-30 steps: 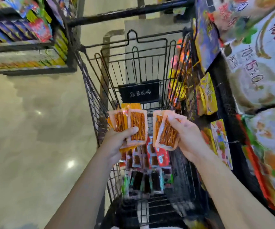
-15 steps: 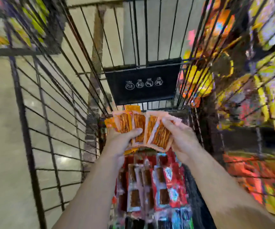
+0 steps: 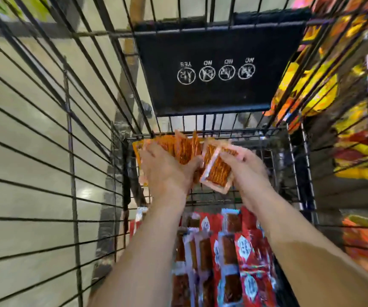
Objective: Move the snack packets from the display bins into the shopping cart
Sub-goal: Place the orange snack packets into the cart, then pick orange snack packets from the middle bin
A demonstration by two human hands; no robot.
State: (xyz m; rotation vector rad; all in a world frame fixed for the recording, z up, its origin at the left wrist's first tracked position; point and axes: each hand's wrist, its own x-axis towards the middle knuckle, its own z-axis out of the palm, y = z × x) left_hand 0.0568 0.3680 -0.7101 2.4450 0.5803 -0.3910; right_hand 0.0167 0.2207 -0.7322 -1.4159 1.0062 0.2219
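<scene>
Both my hands are deep inside the black wire shopping cart [image 3: 72,151], near its far end. My left hand [image 3: 167,171] grips a fanned bunch of orange snack packets [image 3: 185,149]. My right hand [image 3: 242,167] holds a couple of the same clear-edged orange packets [image 3: 217,171], tilted towards the left hand. Below my forearms, red and white snack packets [image 3: 234,251] lie on the cart floor.
A black plastic child-seat flap [image 3: 218,63] with white warning icons hangs on the cart's far wall. Through the right wire side, yellow and orange packets in display bins [image 3: 324,89] show. Glossy beige floor [image 3: 23,129] lies beyond the left side.
My view and both hands have dropped deeper into the cart. The two bunches of orange packets have come together, lower and closer to the far end.
</scene>
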